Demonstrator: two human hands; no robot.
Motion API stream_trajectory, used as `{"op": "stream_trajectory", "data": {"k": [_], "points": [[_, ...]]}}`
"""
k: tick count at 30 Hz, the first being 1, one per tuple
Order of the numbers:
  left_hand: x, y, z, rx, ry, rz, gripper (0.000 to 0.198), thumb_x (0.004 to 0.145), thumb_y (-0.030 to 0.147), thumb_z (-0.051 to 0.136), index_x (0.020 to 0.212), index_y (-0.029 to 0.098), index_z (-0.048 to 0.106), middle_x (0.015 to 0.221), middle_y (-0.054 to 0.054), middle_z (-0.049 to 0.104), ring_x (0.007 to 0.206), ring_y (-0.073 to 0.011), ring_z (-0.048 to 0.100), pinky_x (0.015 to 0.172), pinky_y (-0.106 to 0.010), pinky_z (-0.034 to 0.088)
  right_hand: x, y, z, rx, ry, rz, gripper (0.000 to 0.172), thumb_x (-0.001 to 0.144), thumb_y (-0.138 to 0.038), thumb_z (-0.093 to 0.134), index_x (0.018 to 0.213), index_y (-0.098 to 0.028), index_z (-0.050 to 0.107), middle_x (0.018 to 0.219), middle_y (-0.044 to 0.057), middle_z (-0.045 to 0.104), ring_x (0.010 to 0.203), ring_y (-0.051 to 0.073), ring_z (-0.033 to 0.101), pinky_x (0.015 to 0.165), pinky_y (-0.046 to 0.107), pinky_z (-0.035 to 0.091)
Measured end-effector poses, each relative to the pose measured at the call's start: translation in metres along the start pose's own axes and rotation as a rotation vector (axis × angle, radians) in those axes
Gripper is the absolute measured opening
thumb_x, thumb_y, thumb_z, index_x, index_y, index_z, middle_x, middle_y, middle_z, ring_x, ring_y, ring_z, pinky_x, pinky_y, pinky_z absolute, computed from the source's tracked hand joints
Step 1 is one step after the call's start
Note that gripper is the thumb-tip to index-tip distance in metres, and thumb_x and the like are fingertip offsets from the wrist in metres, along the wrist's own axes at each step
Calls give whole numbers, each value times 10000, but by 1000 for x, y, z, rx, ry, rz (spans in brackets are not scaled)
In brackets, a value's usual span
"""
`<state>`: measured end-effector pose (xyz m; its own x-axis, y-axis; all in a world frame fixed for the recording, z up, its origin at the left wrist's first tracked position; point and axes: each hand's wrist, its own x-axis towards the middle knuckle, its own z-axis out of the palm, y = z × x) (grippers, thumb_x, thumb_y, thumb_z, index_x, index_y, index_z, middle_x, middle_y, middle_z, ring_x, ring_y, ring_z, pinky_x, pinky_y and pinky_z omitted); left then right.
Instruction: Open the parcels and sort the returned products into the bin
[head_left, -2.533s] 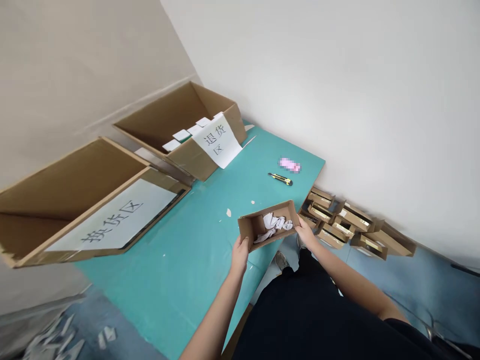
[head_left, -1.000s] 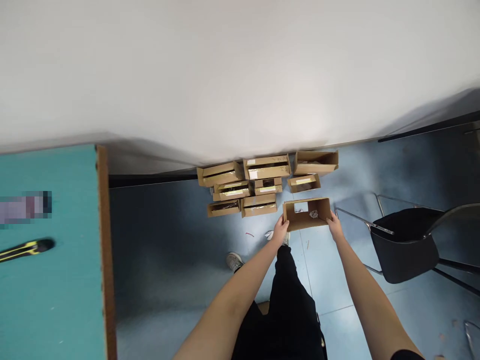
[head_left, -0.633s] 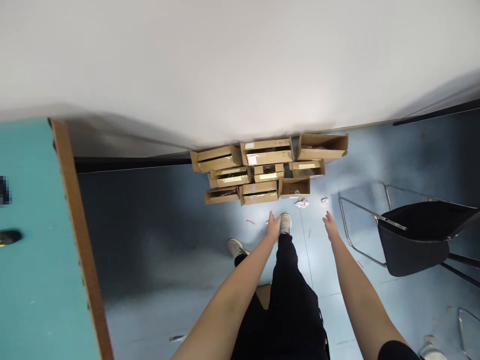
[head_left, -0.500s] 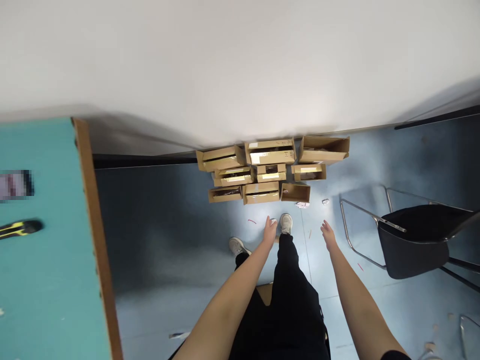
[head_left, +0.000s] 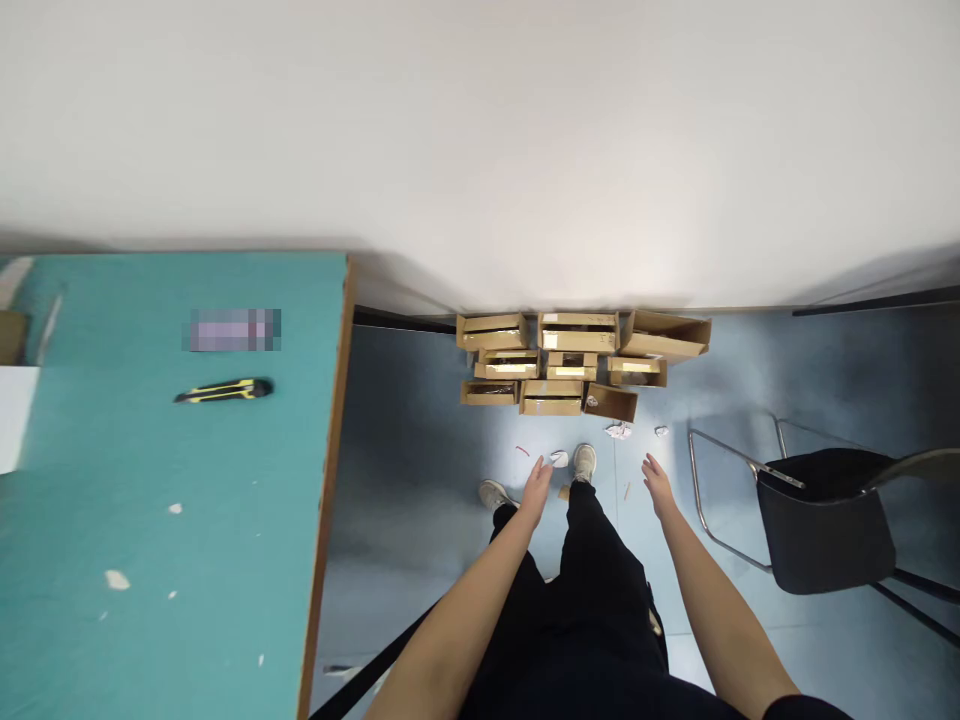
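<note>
Both hands hang in the air above the floor with nothing in them. My left hand (head_left: 535, 490) is over my feet, its fingers stretched forward, and a crumpled white paper scrap (head_left: 559, 459) shows on the floor just beyond it. My right hand (head_left: 655, 480) is apart from it to the right, fingers extended. Ahead of both, several open cardboard boxes stand in rows against the wall, among them a wide one (head_left: 550, 397) in the front row and a bigger one (head_left: 671, 343) at the back right. Neither hand touches a box.
On the left is a green-topped table (head_left: 225, 580) with a wooden edge. A yellow and black utility knife (head_left: 225, 391) and a blurred-out purplish item (head_left: 229, 331) lie on it. A black chair (head_left: 821, 530) stands at the right. Paper scraps (head_left: 619, 431) litter the floor.
The view has swung left, so more of the table shows and the boxes sit further right. Both hands stay out front, still holding nothing.
</note>
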<state>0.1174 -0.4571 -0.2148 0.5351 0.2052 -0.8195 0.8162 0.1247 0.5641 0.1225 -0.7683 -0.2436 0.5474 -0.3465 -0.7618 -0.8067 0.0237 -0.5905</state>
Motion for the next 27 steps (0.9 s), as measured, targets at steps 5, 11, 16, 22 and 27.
{"op": "stream_trajectory", "data": {"k": [5, 11, 16, 22, 27], "points": [[-24, 23, -21, -79, 39, 1, 593, 861, 497, 675, 1394, 255, 580, 1478, -135, 562, 1400, -297, 498, 1146, -461, 395, -24, -32, 23, -32, -89, -98, 716, 649, -579, 735, 1288, -258, 699, 1319, 124, 693, 1297, 344, 592, 1100, 538, 435], [-71, 40, -83, -168, 84, 139, 561, 832, 513, 713, 1308, 220, 659, 1445, -125, 596, 1425, -293, 466, 1218, -448, 290, -66, -62, 53, -80, -159, -194, 720, 627, -622, 741, 1245, -252, 722, 1315, 114, 698, 1324, 366, 564, 1125, 557, 401], [-107, 42, -158, -260, 144, 196, 561, 830, 566, 703, 1295, 254, 664, 1434, -107, 609, 1415, -289, 480, 1205, -433, 322, -114, -74, 84, -114, -198, -261, 735, 606, -663, 746, 1205, -237, 737, 1304, 122, 703, 1323, 379, 564, 1101, 568, 425], [-138, 38, -247, -403, 172, 270, 626, 820, 616, 688, 1289, 204, 649, 1343, -159, 666, 1312, -297, 588, 1104, -420, 464, -176, -72, 144, -157, -289, -349, 672, 543, -664, 793, 1063, -239, 786, 1288, 138, 709, 1308, 402, 571, 1140, 575, 386], [-156, 28, -307, -481, 155, 300, 643, 773, 665, 703, 1217, 200, 682, 1233, -167, 717, 1205, -319, 659, 1062, -462, 500, -218, -69, 191, -194, -301, -403, 693, 590, -686, 738, 1117, -238, 770, 1343, 140, 676, 1338, 395, 547, 1144, 563, 395]]}}
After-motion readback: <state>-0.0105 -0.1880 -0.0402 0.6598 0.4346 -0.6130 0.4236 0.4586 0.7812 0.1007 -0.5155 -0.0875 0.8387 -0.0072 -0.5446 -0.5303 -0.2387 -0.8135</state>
